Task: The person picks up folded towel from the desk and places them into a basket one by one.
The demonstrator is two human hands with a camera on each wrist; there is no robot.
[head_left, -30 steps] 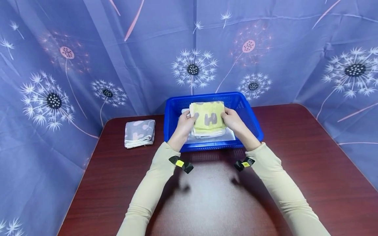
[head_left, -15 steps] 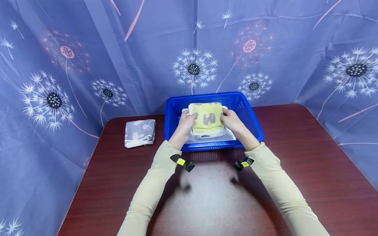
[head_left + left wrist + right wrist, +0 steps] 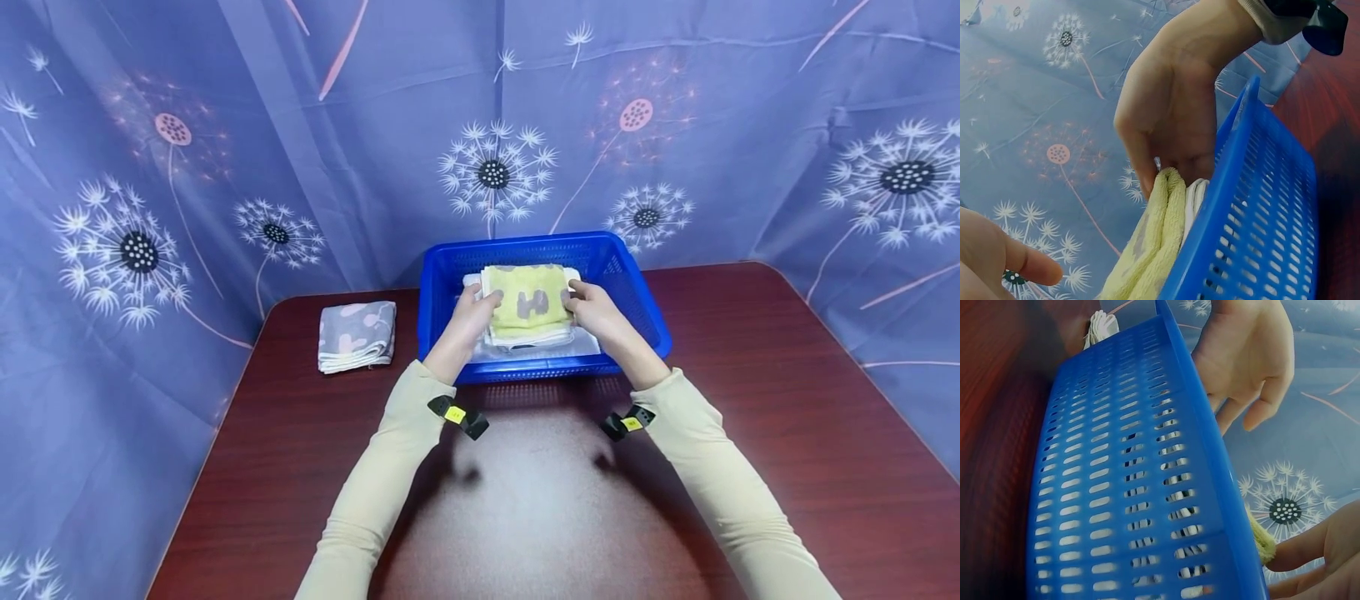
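Both hands on a folded yellow towel inside the blue basket.

Centre of the head view: left hand (image 3: pixel 468 312) and right hand (image 3: pixel 592 308) flank the yellow towel (image 3: pixel 527 302) — fingers curled onto its side edges, gripping it. It lies atop white folded cloths (image 3: pixel 525 343) in the blue basket (image 3: pixel 645 292) on the table (image 3: pixel 750 400). Left of centre — a grey folded towel (image 3: pixel 356 335). Beyond, across the upper frame, a dandelion-print curtain (image 3: pixel 300 167).
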